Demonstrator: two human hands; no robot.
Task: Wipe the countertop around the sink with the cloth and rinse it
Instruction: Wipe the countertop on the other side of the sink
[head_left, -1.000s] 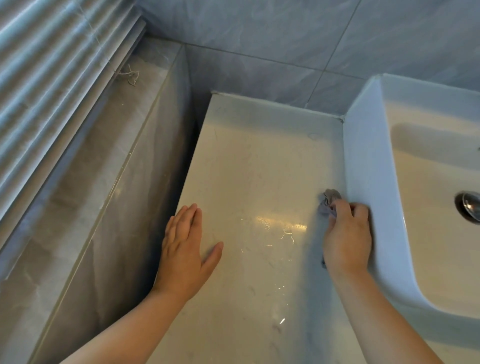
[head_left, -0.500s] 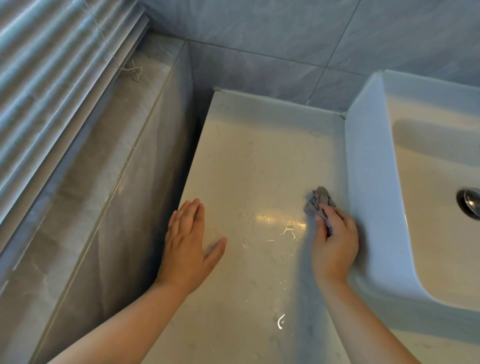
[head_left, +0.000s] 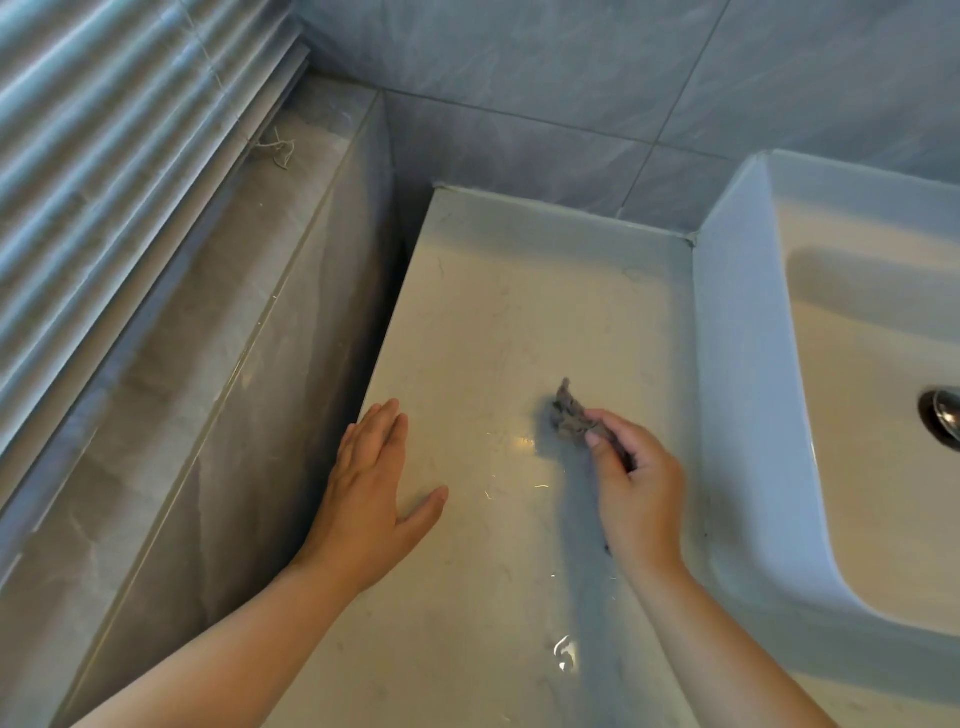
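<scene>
Fingers (head_left: 615, 420) of the right hand (head_left: 636, 493) are curled, pinching the cloth (head_left: 571, 418) against the thumb. Cloth is a small grey wad, bunched, pressed onto the countertop (head_left: 493, 322) about mid-width, near the sink (head_left: 743, 364) outer wall but apart from it. Left hand (head_left: 371, 493) lies flat, fingers straight and together, palm down at the counter's left edge, holding nothing; looks like bracing. Judgement: mid-wipe on the slab left of the basin, rinse not yet done. Risks from here: 1) the wad is tiny against the slab, so the contact patch is small, and passes that don't overlap would leave streaks or skipped bands. 2) the seam where counter meets sink wall and the back corner at the tiled wall (head_left: 519, 78) are the hard spots; a balled cloth rides over a corner instead of into it, so grime stays. 3) the surface reads glossy with wet-looking glints toward the front; a braced palm on a wet slab could slide, especially that close to the drop-off beside the ledge (head_left: 208, 312). 4) the grip is fingertip-only, so pressing harder could roll the cloth out of the pinch. 5) knuckles sit close to the sink wall, easy to clip on a stroke to the right. Drain fitting (head_left: 943, 415) is only partly in frame at the right edge; tap not in view, so can't judge the rinse path.
</scene>
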